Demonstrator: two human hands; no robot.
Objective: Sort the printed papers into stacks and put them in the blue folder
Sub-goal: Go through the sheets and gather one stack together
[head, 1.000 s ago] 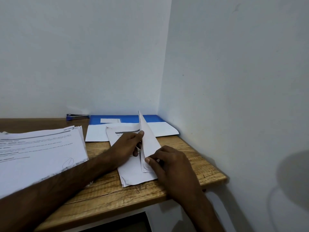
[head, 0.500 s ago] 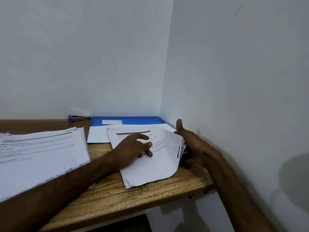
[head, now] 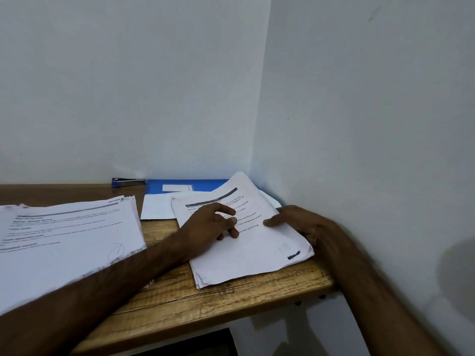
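The small stack of papers point(head: 246, 255) lies flat under both hands. The left hand point(head: 205, 224) presses its top sheet with bent fingertips, grasping nothing. The right hand point(head: 300, 222) rests its thumb on the edge, fingers hidden, grip unclear. Best press evenly while squaring the edges; the blue folder point(head: 154, 187) lies just beyond the fingertips.

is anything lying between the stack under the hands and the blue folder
Yes. A loose white sheet lies across the near edge of the blue folder, partly under the small stack that the left hand and right hand touch. The stapler sits to the folder's left, out of the way.
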